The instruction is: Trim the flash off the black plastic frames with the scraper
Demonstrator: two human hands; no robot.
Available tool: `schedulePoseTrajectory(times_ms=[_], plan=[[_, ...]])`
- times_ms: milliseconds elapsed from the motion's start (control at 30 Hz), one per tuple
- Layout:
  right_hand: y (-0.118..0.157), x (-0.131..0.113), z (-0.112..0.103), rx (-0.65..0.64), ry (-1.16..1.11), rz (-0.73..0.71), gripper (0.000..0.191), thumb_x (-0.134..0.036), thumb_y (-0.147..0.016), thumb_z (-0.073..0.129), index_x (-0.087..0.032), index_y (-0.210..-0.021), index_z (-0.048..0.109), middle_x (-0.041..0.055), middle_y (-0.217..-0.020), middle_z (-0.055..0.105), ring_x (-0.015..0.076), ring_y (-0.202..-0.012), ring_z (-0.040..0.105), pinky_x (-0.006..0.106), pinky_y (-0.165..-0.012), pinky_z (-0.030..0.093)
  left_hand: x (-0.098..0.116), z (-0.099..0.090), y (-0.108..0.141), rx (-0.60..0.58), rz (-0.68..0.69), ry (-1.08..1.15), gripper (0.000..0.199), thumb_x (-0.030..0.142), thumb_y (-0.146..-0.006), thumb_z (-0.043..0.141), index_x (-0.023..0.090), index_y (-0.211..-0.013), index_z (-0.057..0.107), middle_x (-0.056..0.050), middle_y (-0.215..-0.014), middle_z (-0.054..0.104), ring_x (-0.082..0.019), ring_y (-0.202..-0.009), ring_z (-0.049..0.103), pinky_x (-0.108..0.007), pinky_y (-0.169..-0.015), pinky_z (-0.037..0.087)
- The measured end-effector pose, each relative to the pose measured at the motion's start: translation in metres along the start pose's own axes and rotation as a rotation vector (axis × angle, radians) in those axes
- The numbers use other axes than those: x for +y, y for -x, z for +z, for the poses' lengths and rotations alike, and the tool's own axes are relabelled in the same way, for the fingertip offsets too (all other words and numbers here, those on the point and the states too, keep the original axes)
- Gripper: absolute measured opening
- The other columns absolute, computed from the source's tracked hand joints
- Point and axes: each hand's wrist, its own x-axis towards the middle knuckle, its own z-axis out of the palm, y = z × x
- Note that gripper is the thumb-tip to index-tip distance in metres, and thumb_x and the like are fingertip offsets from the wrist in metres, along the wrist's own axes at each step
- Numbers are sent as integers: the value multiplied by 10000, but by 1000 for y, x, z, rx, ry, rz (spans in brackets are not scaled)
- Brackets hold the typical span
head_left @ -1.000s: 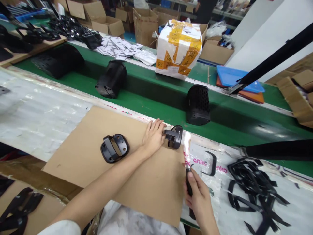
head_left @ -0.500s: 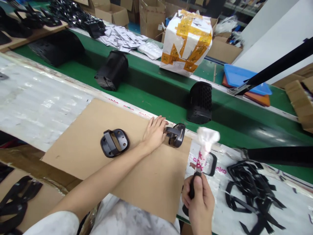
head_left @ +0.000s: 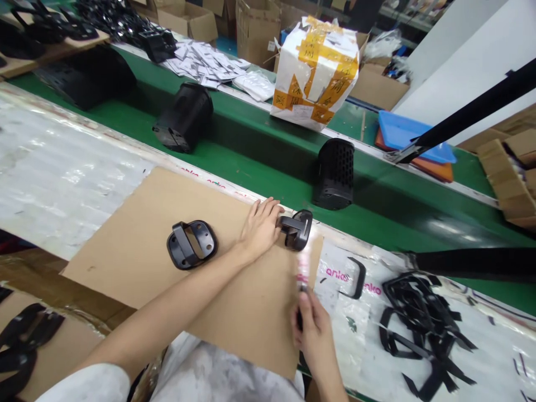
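Observation:
My left hand [head_left: 260,228] rests at the far edge of a cardboard sheet [head_left: 247,304], its fingers closed on the left end of a black bracket [head_left: 298,230] that stands on its side. My right hand [head_left: 313,329] grips the dark handle of a hammer [head_left: 303,268]. The hammer's pale, wrapped head is smeared by motion just below the bracket; whether they touch cannot be made out. Left of my forearm, a second black bracket [head_left: 205,239] lies on the cardboard with its loop upward.
Black strap-like parts [head_left: 422,329] are heaped at the right, near a single black loop [head_left: 359,279]. Beyond the table's edge, black housings [head_left: 335,173] sit on a green conveyor [head_left: 251,162]. A taped white box [head_left: 314,72] and a blue tray [head_left: 414,137] stand behind.
My right hand has swung the hammer left, bringing its head from the white table area to the standing bracket. My left hand keeps its place at the bracket. The view has shifted slightly.

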Motion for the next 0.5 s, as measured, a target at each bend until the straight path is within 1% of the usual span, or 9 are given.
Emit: schedulePoseTrajectory(times_ms=[67, 100, 167, 233, 267, 300, 367, 433, 500], plan=[[-6, 2, -1, -114, 29, 114, 614, -818, -814, 674, -210, -872, 610, -67, -578, 501, 65, -354, 294, 199, -316, 227, -1, 2, 1, 5, 14, -7, 409, 111, -881, 551, 189, -1280, 596, -127, -1493, 569, -296, -1510, 398, -535, -1296, 242], [-7, 3, -1, -118, 21, 129, 623, -828, -803, 676, -211, -858, 600, -65, -594, 511, 57, -353, 277, 196, -315, 211, -2, 2, 1, 14, 18, -15, 408, 113, -878, 561, 188, -1277, 597, -137, -1492, 557, -303, -1500, 401, -539, -1288, 259], [-8, 4, 0, -65, -8, 70, 599, -808, -836, 663, -214, -857, 591, -58, -624, 528, 61, -372, 307, 194, -331, 246, -2, 4, 3, 40, 22, -30, 385, 131, -883, 582, 179, -1264, 606, -162, -1467, 537, -325, -1443, 434, -532, -1241, 337], [-6, 6, 5, -11, -15, -48, 545, -756, -905, 626, -214, -866, 598, -35, -650, 567, 94, -427, 423, 216, -390, 369, -2, 5, 3, 59, 35, -29, 331, 174, -911, 596, 175, -1241, 621, -166, -1404, 542, -332, -1353, 477, -503, -1169, 422], [-5, 8, 8, 12, -6, -108, 517, -725, -947, 594, -213, -874, 605, -16, -678, 601, 118, -479, 494, 235, -447, 442, -2, 5, 3, 56, 47, -24, 311, 197, -926, 599, 177, -1235, 625, -160, -1369, 550, -329, -1315, 488, -490, -1139, 447], [-4, 9, 11, 30, 11, -158, 493, -692, -987, 558, -213, -882, 613, 5, -713, 633, 140, -543, 558, 257, -521, 501, -2, 6, 3, 46, 61, -17, 299, 217, -938, 600, 181, -1233, 627, -153, -1340, 557, -326, -1288, 493, -484, -1122, 459], [-5, 13, 15, 42, 35, -215, 456, -636, -1040, 505, -214, -918, 627, 27, -780, 673, 167, -639, 626, 291, -637, 557, -3, 7, 2, 30, 79, -6, 281, 244, -952, 599, 190, -1226, 625, -144, -1308, 563, -320, -1267, 494, -486, -1109, 463], [-10, 14, 15, 31, 25, -233, 434, -612, -1060, 483, -217, -950, 626, 24, -799, 671, 167, -640, 629, 302, -649, 568, -3, 9, -1, 24, 89, 0, 268, 248, -959, 589, 193, -1219, 619, -143, -1327, 554, -318, -1278, 488, -494, -1121, 450], [-17, 14, 10, 31, -2, -248, 426, -617, -1056, 494, -217, -972, 618, 9, -782, 653, 156, -594, 602, 297, -604, 567, -2, 13, -7, 24, 105, 9, 269, 220, -950, 581, 189, -1216, 614, -146, -1375, 537, -316, -1323, 470, -498, -1160, 418]])
